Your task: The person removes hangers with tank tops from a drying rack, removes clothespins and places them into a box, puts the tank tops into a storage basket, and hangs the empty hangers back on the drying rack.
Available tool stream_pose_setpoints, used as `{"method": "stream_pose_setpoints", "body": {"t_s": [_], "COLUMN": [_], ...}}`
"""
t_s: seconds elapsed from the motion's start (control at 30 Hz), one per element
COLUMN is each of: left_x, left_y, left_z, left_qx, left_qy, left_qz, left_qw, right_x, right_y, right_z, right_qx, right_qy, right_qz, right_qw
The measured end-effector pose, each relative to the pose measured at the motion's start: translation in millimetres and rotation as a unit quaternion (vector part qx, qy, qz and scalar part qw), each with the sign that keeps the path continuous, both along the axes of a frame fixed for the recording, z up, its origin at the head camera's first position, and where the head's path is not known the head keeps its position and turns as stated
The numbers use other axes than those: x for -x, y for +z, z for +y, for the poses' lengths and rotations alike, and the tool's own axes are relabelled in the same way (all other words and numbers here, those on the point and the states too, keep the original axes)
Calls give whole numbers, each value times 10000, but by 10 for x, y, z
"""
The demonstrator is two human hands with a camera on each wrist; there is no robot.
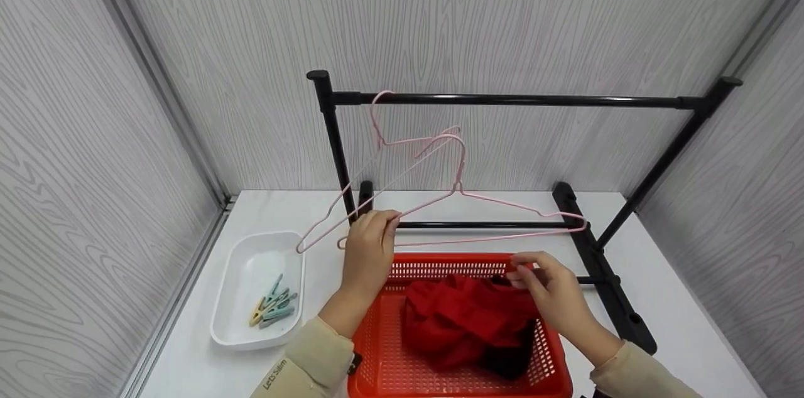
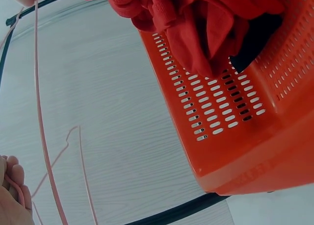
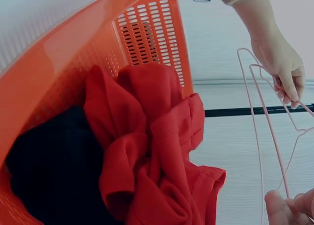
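My left hand [image 1: 370,247] pinches the left shoulder of a pink wire clothes hanger [image 1: 502,200], whose hook points up in front of the black rail. My right hand [image 1: 556,291] is raised over the back right of a red plastic basket [image 1: 377,348], just below the hanger's bottom bar, thumb and forefinger slightly apart and nothing seen between them. A crumpled red garment [image 1: 458,316] lies in the basket beneath the hands, with a black garment [image 3: 59,166] beside it. A second pink hanger [image 1: 326,213] hangs from the rail by its hook.
A black garment rack [image 1: 515,100] stands behind the basket, one foot [image 1: 603,279] reaching forward on the right. On the left, a white tray [image 1: 229,288] holds several clothespins [image 1: 274,307]. Pale wood-grain panels [image 1: 502,21] enclose the white table [image 1: 678,322].
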State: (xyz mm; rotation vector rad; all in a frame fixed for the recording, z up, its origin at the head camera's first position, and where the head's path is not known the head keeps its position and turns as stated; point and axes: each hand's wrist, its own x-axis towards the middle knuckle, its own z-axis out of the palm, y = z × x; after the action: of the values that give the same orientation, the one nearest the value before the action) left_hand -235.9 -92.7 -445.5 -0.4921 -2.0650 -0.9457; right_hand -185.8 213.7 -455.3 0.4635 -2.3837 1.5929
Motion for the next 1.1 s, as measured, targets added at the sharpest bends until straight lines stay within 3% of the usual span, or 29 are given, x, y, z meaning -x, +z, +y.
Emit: {"method": "stream_pose_setpoints", "body": {"t_s": [0.3, 0.57, 0.77, 0.87, 1.1], "left_x": [-15, -21, -26, -28, -38], "left_y": [-15, -39, -61, -64, -45], "left_z": [2, 4, 19, 26, 51], "left_qx": [14, 84, 105, 145, 207], "left_qy": [12, 61, 16, -19, -174], "left_qz": [-18, -25, -33, -34, -84], "left_qw": [10000, 9999, 9999, 9999, 9996], "right_x": [43, 129, 192, 217, 246], "right_y": [161, 372, 503, 538, 485], "right_z": [129, 250, 377, 433, 508], "right_qx": [-374, -793, -1209, -1428, -1993], "right_qy": [-172, -329, -814, -916, -817], "right_qz": [1040, 2133, 2856, 2908, 2607], "right_qw": [9937, 9732, 9472, 9416, 9411]}}
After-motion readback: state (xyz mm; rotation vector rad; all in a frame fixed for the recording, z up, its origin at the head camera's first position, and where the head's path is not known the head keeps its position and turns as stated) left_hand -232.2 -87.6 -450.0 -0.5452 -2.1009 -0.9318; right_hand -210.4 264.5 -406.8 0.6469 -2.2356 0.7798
